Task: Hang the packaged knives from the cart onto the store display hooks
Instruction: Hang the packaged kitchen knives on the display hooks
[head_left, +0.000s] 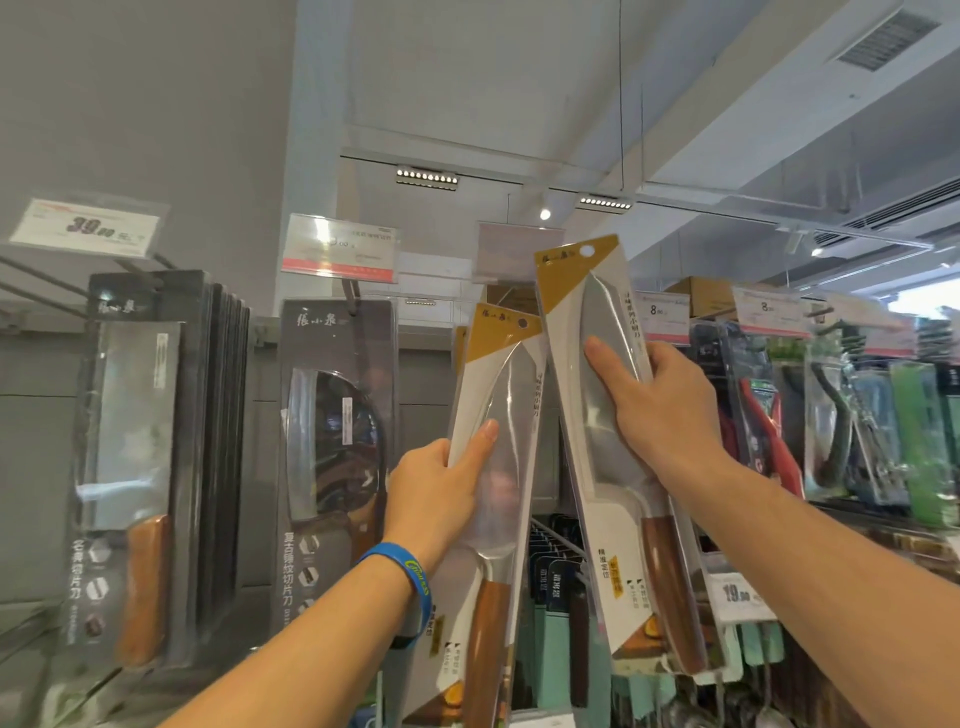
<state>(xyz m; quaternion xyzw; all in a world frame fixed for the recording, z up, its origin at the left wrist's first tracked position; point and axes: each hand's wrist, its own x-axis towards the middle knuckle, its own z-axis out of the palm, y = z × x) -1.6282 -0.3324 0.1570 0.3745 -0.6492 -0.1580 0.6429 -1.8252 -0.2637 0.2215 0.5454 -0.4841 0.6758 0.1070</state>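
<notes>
A: Far left, go

B: Price tag (85, 228) reading 39. Under it, a stack of dark cleaver packs (130, 467) hangs on a hook with the wooden handles down. Next right is 1 more dark knife pack (335, 441) on its own hook, below a second price tag (340, 254)

A: Left grip?

B: The left grip (436, 493), with a blue wristband (410, 582) on that wrist, grasps the 1st white-and-gold knife pack (498, 467). Fingers curl round its left edge and the thumb lies flat on the clear front over the blade. Pack near upright, handle down. Its hang hole looks dark; cannot tell if a hook is through it

A: And the right?

B: The right grip (660, 410) grasps the 2nd white-and-gold knife pack (613, 441), thumb on the front, fingers wrapped round the right edge. It is held higher than the 1st, top leaning left, handle down. The 2 packs meet near the 1st pack's top corner. A pale background shows through its hang hole

A: Far right?

B: A row of mixed tool packs (831, 415) hangs under tags reading 8. Lower down is a tag reading 19 (737, 592)
</notes>
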